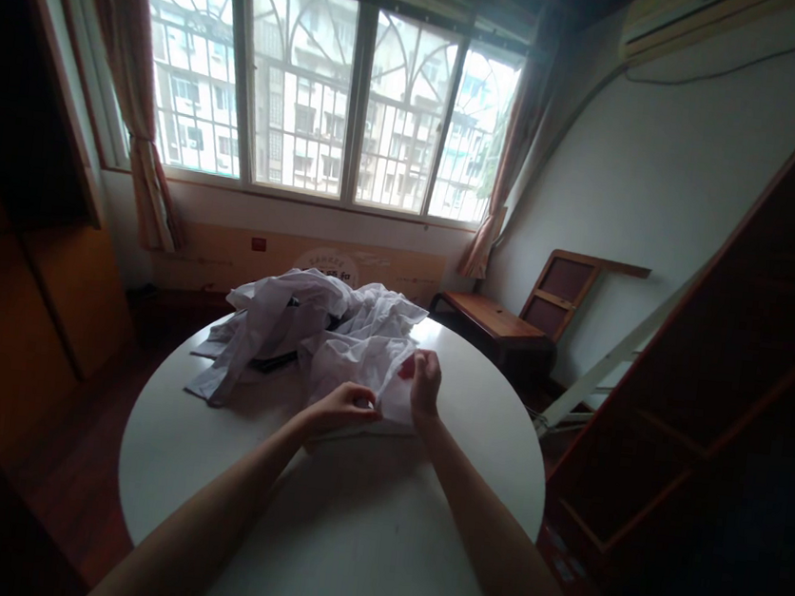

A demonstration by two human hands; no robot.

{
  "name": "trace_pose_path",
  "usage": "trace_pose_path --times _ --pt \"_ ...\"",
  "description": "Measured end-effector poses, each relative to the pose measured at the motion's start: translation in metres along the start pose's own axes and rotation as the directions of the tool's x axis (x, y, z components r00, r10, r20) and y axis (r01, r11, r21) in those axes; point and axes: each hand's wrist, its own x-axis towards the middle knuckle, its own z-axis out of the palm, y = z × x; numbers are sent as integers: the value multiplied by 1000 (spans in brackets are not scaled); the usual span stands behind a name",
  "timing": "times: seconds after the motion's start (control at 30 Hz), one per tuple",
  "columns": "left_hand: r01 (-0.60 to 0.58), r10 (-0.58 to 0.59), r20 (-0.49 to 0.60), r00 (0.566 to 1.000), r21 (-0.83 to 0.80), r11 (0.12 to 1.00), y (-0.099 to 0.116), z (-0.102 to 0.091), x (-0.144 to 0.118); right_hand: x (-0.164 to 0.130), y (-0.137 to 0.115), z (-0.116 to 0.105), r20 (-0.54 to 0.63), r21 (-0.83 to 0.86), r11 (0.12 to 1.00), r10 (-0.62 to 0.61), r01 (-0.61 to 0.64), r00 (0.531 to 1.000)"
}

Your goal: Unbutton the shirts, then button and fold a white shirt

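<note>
A thin white garment [351, 362], possibly a shirt, lies bunched on the round white table in front of me. My left hand [346, 405] pinches its near edge between thumb and fingertips. Just to the right, my right hand [425, 383] is raised a little with its fingers closed on the same garment. A small red patch [407, 367] shows beside the right fingers; I cannot make out what it is. Behind and to the left is a heap of crumpled white clothes [281, 309], with a dark strip [274, 360] under its folds.
The round white table [461, 497] carries the clothes. Beyond it, a long cardboard box [401, 270] leans below the barred windows [299, 86]. A wooden chair [492, 316] stands at the back right, near a pale folding ladder [596, 378]. Dark wooden furniture [708, 400] rises on the right.
</note>
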Motion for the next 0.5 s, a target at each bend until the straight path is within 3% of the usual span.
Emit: trace_pose_path --times 0.17,0.3,0.4,0.5 --pt "-38 28 -100 995 -91 995 16 4 2 -8 -25 -2 -12 -120 967 -227 224 974" --pt "-69 -14 -321 947 -247 967 34 11 5 -18 -52 -5 35 -237 840 -494 487 869" --pt "-120 -111 -474 873 -430 895 49 10 6 -28 -67 -3 181 -274 711 -623 647 761" --pt "-151 -207 -498 842 -587 795 57 3 6 -33 -72 5 376 -289 663 -584 690 719"
